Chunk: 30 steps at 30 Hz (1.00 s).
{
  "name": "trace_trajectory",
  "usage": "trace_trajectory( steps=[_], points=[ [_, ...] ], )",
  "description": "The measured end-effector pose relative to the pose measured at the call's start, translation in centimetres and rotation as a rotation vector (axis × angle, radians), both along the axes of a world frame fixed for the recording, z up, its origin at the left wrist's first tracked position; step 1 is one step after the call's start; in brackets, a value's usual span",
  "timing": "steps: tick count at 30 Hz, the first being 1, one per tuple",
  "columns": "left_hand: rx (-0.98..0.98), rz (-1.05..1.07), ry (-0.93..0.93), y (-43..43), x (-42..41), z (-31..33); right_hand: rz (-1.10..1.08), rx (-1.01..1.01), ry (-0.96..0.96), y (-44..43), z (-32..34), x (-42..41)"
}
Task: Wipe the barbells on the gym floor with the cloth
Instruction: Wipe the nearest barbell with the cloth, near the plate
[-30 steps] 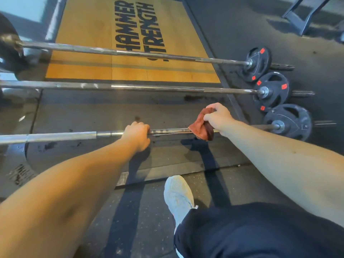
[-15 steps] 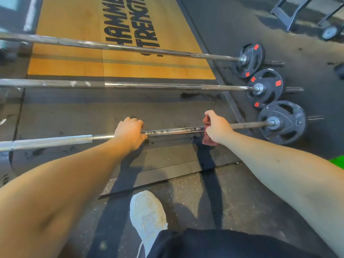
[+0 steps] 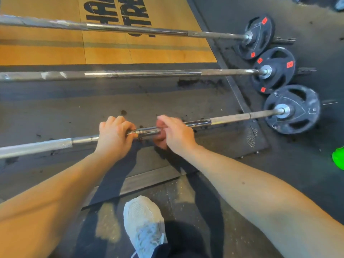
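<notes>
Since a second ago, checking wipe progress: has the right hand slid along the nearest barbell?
Yes: right hand slid left, away from the weight plate.

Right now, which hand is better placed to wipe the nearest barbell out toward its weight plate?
Right. The right hand holds the cloth against the nearest barbell, on the side toward the weight plate. The left hand grips bare bar farther from it, with no cloth.

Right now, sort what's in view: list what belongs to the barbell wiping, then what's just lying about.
Job in hand: cloth, held by the right hand round the nearest barbell, which the left hand grips; middle barbell; far barbell.
Lying about: green object at the right edge; wooden platform.
</notes>
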<state>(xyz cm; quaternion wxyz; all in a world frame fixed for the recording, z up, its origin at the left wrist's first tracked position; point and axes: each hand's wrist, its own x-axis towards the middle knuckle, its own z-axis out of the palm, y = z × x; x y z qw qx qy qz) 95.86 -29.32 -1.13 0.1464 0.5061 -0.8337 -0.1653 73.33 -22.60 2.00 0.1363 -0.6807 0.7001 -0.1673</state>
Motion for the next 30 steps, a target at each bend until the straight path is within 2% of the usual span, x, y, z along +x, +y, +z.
trace_trajectory(
  steps=[3, 5, 6, 7, 9, 10, 11, 12, 14, 16, 17, 19, 22, 24, 26, 30],
  points=[
    [0.01, 0.003, 0.014, 0.1, -0.2, 0.0, -0.278, 0.048, 0.134, 1.2, 0.3, -8.7],
    [0.029, 0.007, 0.032, 0.3, -0.2, -0.1, -0.402, 0.128, 0.147, 1.1, 0.1, -11.2],
    [0.034, 0.009, 0.037, 0.4, -0.2, -0.2, -0.423, 0.161, 0.064, 0.9, 0.1, -10.8],
    [0.036, 0.013, 0.036, 0.5, -0.2, -0.2, -0.46, 0.179, 0.067, 0.5, -0.1, -9.4],
    [0.04, 0.02, 0.016, 0.5, -0.1, 0.1, -0.538, 0.075, 0.025, 0.1, -0.6, -4.6],
    [0.042, 0.019, 0.003, 0.5, -0.1, 0.2, -0.534, -0.027, -0.07, 0.2, -1.1, -1.8],
    [0.046, 0.019, -0.008, 0.4, -0.1, 0.4, -0.45, -0.109, -0.085, 0.4, -1.0, 1.3],
    [0.053, 0.017, -0.017, 0.3, 0.1, 0.5, -0.31, -0.116, -0.11, 0.6, -1.0, 4.3],
    [0.06, -0.003, -0.036, 0.2, 0.7, 0.6, -0.027, -0.066, -0.024, 0.8, -0.9, 7.0],
    [0.043, -0.013, -0.043, -0.1, 1.7, 0.6, 0.11, -0.086, -0.015, 0.4, -0.8, 5.2],
    [0.04, -0.013, -0.038, -0.3, 2.2, 0.7, 0.115, -0.116, 0.022, 0.4, -0.3, 3.5],
    [0.047, -0.006, -0.031, -0.6, 3.1, 0.8, -0.017, -0.067, 0.176, 0.6, 0.3, -1.7],
    [0.065, -0.001, -0.05, -0.7, 4.4, 1.1, -0.434, 0.053, 0.066, 0.6, 0.3, -7.2],
    [0.083, 0.006, -0.06, -0.6, 5.3, 1.4, -0.552, 0.056, -0.015, 0.3, -0.3, -6.0],
    [0.083, 0.031, -0.065, -0.5, 6.6, 1.7, -0.517, 0.012, -0.044, 0.2, -0.5, -1.9],
    [0.061, 0.098, -0.077, -0.3, 10.5, 2.0, -0.294, -0.031, -0.196, 0.0, -1.1, 8.5]
  ],
)
